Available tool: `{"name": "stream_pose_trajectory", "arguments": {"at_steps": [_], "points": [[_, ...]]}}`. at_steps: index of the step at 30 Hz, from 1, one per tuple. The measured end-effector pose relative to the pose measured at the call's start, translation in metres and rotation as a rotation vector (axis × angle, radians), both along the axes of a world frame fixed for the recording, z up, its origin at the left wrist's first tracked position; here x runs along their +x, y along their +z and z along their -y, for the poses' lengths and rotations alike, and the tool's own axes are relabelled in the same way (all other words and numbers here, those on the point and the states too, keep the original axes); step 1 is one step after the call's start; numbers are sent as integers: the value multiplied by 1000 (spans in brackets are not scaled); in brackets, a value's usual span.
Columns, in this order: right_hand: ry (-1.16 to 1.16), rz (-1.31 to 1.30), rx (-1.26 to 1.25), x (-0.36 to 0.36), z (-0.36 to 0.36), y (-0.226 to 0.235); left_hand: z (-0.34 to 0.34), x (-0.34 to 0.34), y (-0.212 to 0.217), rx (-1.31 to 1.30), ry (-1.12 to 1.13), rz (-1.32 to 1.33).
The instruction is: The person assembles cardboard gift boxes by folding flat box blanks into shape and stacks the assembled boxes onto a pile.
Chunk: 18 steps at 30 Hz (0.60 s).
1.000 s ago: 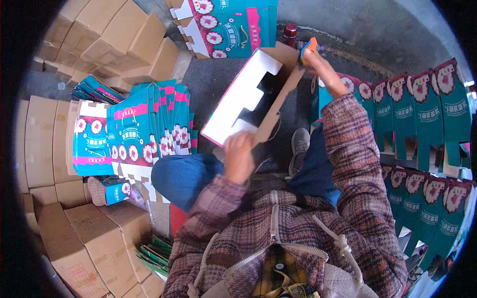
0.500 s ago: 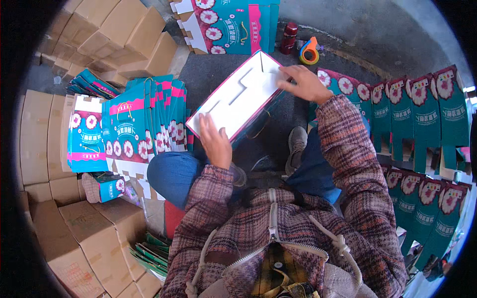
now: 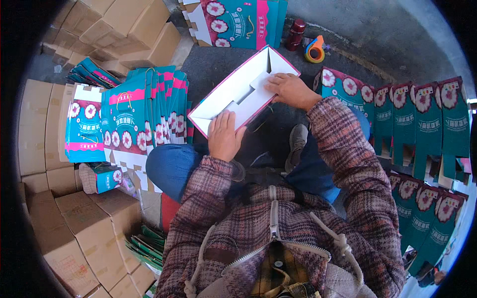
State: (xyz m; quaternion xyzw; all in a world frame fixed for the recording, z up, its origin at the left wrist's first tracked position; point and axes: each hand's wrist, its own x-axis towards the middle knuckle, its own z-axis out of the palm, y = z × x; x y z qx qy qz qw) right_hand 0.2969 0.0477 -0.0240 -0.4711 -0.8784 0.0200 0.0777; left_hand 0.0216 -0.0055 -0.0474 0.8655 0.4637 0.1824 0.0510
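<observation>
In front of me is a carton (image 3: 233,89) with a white inside, a pink rim and teal outer sides, lying at a slant. Its near white flap has a stepped edge, and a dark gap shows between that flap and the rest of the inside. My left hand (image 3: 224,136) lies with fingers stretched on the flap's near left end. At the right end, my right hand (image 3: 292,90) presses its fingers on the same flap, the thumb lower at the edge. Neither hand is wrapped round anything. The carton's underside is hidden.
Folded teal and pink cartons (image 3: 126,114) lean together at my left, beside stacked brown boxes (image 3: 94,223). Formed teal cartons (image 3: 425,114) stand in rows on the right. Beyond are a flat carton stack (image 3: 238,25), a dark red bottle (image 3: 295,35) and an orange tape dispenser (image 3: 314,49).
The near flap has tilted, opening a dark gap inside the carton. My right hand has moved left and inward onto the flap; my left hand has shifted slightly right. The view has moved a little.
</observation>
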Motion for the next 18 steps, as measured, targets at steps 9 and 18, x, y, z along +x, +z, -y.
{"name": "stream_pose_trajectory", "arguments": {"at_steps": [9,18], "points": [[3,67,-32,2,1,2,3,1,4,-8,-2,-12],[-376,-634,136,31,-27,5,-50,-80,-34,-267,515,969]]}}
